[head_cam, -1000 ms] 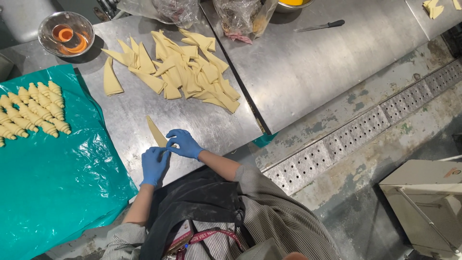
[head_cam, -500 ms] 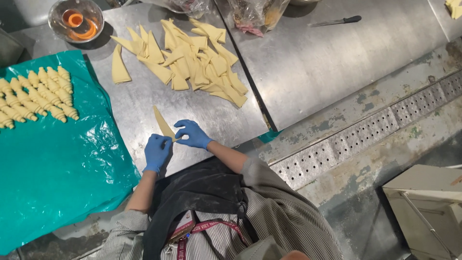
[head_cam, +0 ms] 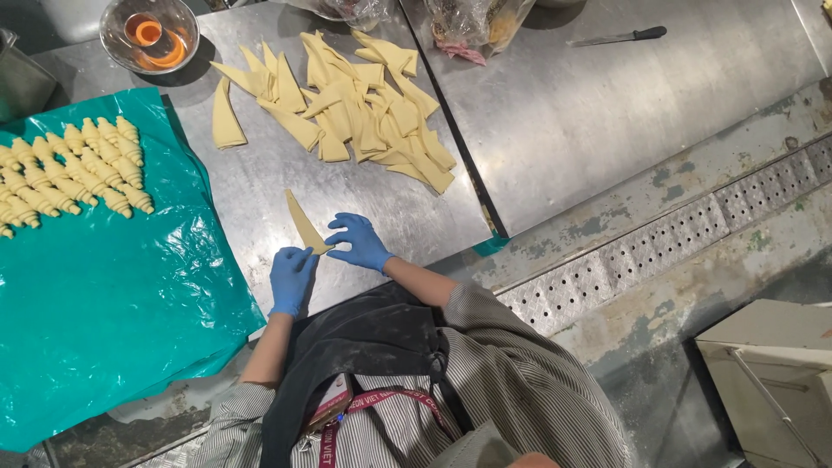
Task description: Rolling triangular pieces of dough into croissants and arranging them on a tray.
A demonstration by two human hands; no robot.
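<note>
Both gloved hands meet at the wide end of a dough triangle (head_cam: 303,222) lying on the steel table (head_cam: 260,173), its tip pointing to 11 o'clock. The left hand (head_cam: 291,276) pinches that end; the right hand (head_cam: 359,242) rests on it with fingers spread. Since half a second ago, the hands have closed nearer together. The dough pile (head_cam: 355,104) lies at 12 o'clock, the rolled croissants (head_cam: 74,169) on the teal sheet (head_cam: 104,303) at 9 o'clock.

— What stands at twelve o'clock?
— Two steel tables (head_cam: 607,113), side by side.
— And the floor (head_cam: 659,381)?
— Worn, stained concrete; a perforated drain (head_cam: 659,251) crosses at three o'clock, a beige cabinet (head_cam: 771,373) at four.
</note>
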